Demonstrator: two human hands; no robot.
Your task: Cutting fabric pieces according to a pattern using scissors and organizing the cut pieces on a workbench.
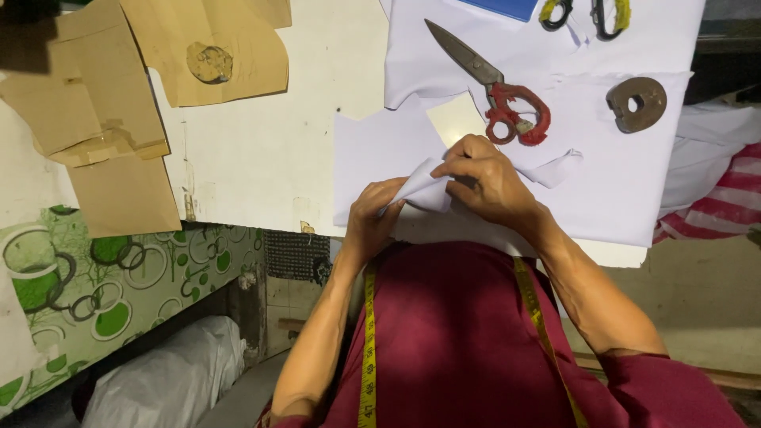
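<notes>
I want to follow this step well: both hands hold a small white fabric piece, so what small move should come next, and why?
Probably lay the fabric piece flat on the table: left hand and right hand pinch it folded, lifted above the white cloth.

White cloth, red-handled scissors, brown paper patterns, yellow tape measure, green-ringed sheet.

Single head-worn view, looking steeply down over own chest toward table edge. Close range: forearms and both hands fill centre, tabletop runs across upper frame, floor-level clutter at lower left. No second view to overlap.
</notes>
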